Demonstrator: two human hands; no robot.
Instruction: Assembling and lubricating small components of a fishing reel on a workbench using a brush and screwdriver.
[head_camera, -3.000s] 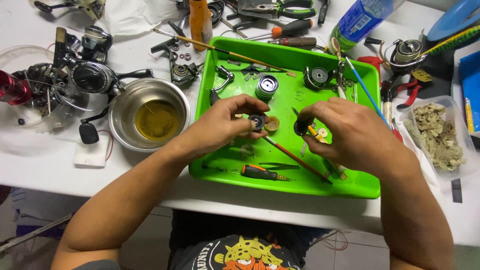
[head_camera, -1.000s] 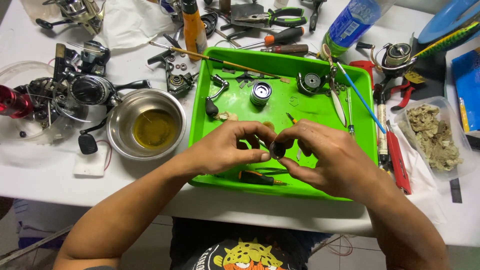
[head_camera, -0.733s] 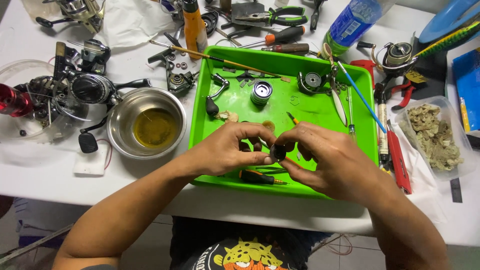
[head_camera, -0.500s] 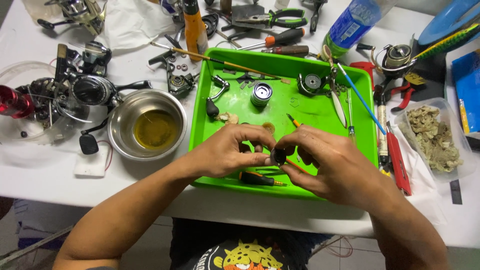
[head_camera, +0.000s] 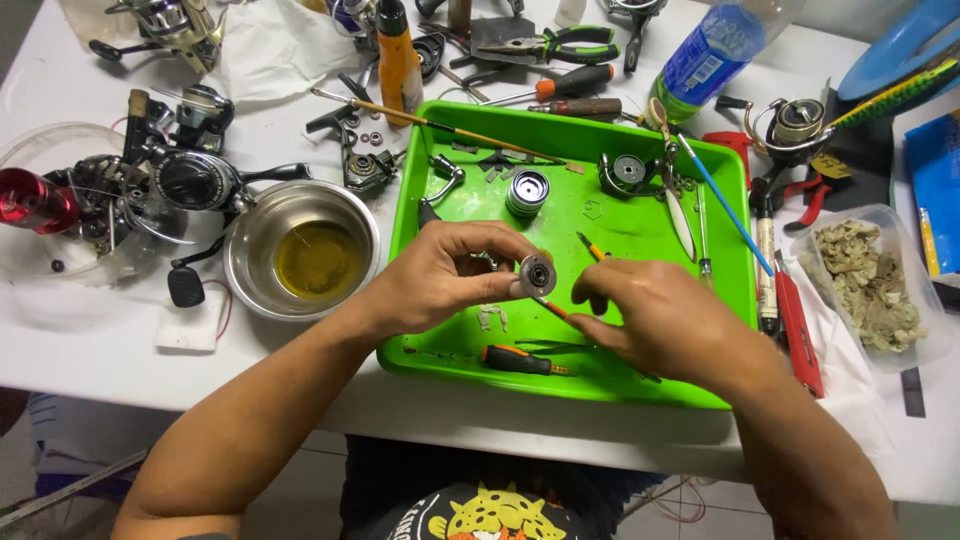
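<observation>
Over the green plastic tray (head_camera: 720, 160), my left hand (head_camera: 445, 275) pinches a small round metal reel part (head_camera: 537, 274) between thumb and fingertips, its face turned up. My right hand (head_camera: 655, 318) hovers just right of it, fingers curled, apart from the part; whether it holds the thin orange-handled tool (head_camera: 560, 310) running under it I cannot tell. A small screwdriver with a black and orange handle (head_camera: 520, 361) lies in the tray below my hands. A round metal spool (head_camera: 526, 192) and another reel piece (head_camera: 628, 172) sit further back in the tray.
A steel bowl of yellow oil (head_camera: 303, 259) stands left of the tray. Dismantled fishing reels (head_camera: 190, 180) crowd the far left. Pliers (head_camera: 560, 45), screwdrivers, an orange bottle (head_camera: 397, 60) and a blue-labelled bottle (head_camera: 705, 60) lie behind. A clear tub of rags (head_camera: 870, 285) sits right.
My hands have come apart. The left hand keeps the round metal part and has turned its face upward, while the right hand has drawn slightly away to the right.
</observation>
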